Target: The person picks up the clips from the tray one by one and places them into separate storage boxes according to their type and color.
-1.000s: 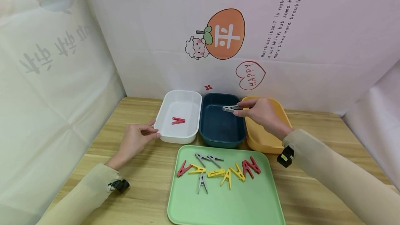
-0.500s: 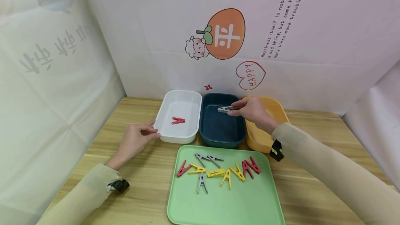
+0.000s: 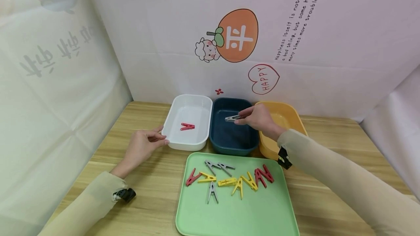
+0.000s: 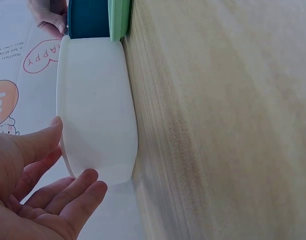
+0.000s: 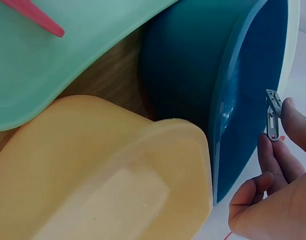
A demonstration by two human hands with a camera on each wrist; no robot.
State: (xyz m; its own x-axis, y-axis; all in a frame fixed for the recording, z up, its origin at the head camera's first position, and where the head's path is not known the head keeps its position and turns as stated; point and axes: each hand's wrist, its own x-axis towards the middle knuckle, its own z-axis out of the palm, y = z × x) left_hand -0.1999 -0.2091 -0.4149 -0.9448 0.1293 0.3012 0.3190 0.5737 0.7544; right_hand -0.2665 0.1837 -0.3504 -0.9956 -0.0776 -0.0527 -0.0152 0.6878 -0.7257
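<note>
My right hand (image 3: 259, 119) pinches a grey clothespin (image 3: 232, 118) between thumb and fingertips, over the dark blue bin (image 3: 234, 150). In the right wrist view the clothespin (image 5: 273, 116) hangs by the bin's opening. My left hand (image 3: 142, 148) holds the near left corner of the white bin (image 3: 188, 145), thumb and fingers on either side of it. Inside that bin lies one red clothespin (image 3: 187, 126). On the green tray (image 3: 236, 217) are several clothespins: red (image 3: 193, 177), yellow (image 3: 227, 181) and grey (image 3: 212, 192).
A yellow bin (image 3: 285, 114) stands right of the dark blue one, partly behind my right hand and wrist. All three bins sit in a row on the wooden table (image 3: 331, 148), before a printed white cloth (image 3: 164, 46). The tray lies in front of them.
My right hand has moved left and slightly down with the grey clothespin, from the dark blue bin's right side to farther over its middle. The left hand has stayed put.
</note>
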